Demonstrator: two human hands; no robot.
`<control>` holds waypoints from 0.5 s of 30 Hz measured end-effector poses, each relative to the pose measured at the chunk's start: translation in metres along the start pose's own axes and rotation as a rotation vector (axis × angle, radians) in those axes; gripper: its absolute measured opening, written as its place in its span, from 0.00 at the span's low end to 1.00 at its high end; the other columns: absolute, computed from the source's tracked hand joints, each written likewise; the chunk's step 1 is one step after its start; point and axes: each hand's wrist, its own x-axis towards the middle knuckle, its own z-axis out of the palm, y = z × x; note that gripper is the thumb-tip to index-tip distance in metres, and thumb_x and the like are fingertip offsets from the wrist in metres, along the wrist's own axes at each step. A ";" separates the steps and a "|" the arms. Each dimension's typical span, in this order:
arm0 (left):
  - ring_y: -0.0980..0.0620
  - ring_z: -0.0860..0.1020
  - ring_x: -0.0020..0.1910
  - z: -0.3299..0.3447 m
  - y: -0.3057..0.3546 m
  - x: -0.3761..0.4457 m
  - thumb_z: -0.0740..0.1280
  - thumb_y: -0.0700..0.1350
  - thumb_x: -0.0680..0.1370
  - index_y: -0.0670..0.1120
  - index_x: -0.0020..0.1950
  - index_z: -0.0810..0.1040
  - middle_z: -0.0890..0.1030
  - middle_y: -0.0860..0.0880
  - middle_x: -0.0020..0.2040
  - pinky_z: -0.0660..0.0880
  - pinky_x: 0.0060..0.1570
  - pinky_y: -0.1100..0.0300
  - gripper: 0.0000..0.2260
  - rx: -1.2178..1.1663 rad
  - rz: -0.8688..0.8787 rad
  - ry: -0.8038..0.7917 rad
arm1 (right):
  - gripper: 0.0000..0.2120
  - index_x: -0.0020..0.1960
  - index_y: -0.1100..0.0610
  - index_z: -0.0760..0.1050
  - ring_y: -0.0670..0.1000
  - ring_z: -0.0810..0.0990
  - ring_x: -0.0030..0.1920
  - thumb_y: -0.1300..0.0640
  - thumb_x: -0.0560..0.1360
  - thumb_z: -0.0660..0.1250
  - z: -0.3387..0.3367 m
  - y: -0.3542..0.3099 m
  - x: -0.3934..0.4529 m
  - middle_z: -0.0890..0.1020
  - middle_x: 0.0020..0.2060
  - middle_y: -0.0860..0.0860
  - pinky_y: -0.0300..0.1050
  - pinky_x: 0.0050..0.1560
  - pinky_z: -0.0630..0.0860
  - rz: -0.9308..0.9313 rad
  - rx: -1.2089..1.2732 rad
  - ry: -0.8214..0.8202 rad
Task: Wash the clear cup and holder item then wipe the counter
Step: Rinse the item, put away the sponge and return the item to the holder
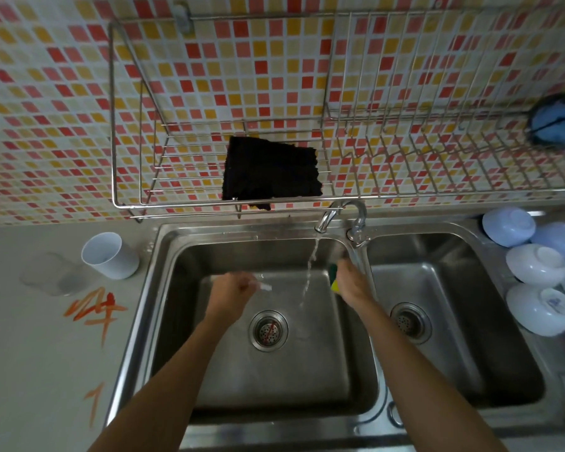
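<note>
Over the left basin of the sink [163, 321], on the near side of the tap [327, 220], the left hand [232, 288] is curled round a small clear item [265, 286] too blurred to name, and the right hand [353, 282] is closed on a green-and-yellow sponge [334, 282] just beside the running water. Left of the sink on the bench [40, 370], the clear cup [49, 275] and the white holder [110, 256] are standing close together. Both are judged light and stiff; once wet, the cup is likely slippery and best gripped round its wall, not by its rim.
</note>
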 end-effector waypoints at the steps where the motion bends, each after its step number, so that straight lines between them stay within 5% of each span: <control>1: 0.49 0.80 0.33 0.005 -0.007 -0.005 0.70 0.44 0.76 0.43 0.42 0.83 0.82 0.47 0.35 0.78 0.38 0.53 0.06 0.028 0.019 -0.030 | 0.18 0.54 0.61 0.74 0.55 0.74 0.46 0.51 0.83 0.51 0.005 0.007 -0.001 0.77 0.50 0.62 0.46 0.46 0.66 -0.009 -0.062 -0.015; 4: 0.52 0.78 0.33 0.006 -0.008 -0.010 0.70 0.44 0.76 0.44 0.43 0.83 0.81 0.50 0.35 0.75 0.37 0.58 0.05 0.038 0.083 0.014 | 0.15 0.57 0.63 0.75 0.54 0.77 0.44 0.55 0.83 0.53 0.011 0.018 -0.006 0.78 0.49 0.58 0.42 0.44 0.64 -0.090 -0.141 0.049; 9: 0.55 0.76 0.31 0.000 -0.013 -0.018 0.69 0.48 0.77 0.48 0.40 0.81 0.79 0.53 0.33 0.74 0.35 0.59 0.07 0.163 0.099 -0.036 | 0.14 0.39 0.58 0.73 0.58 0.80 0.42 0.57 0.82 0.56 0.024 0.018 -0.018 0.78 0.39 0.58 0.46 0.42 0.74 -0.185 -0.291 0.001; 12: 0.57 0.73 0.30 -0.004 -0.005 -0.022 0.69 0.47 0.76 0.54 0.37 0.79 0.76 0.56 0.31 0.75 0.44 0.56 0.08 0.148 0.182 0.057 | 0.12 0.57 0.59 0.79 0.58 0.78 0.53 0.53 0.79 0.62 0.028 0.010 -0.033 0.79 0.53 0.59 0.43 0.52 0.70 -0.246 -0.235 -0.012; 15: 0.55 0.80 0.42 -0.009 -0.006 -0.029 0.67 0.50 0.78 0.54 0.46 0.83 0.84 0.56 0.42 0.63 0.62 0.54 0.06 0.196 0.124 0.072 | 0.23 0.67 0.58 0.72 0.57 0.77 0.57 0.57 0.73 0.71 0.032 0.003 -0.051 0.77 0.58 0.57 0.38 0.49 0.66 -0.307 -0.157 0.002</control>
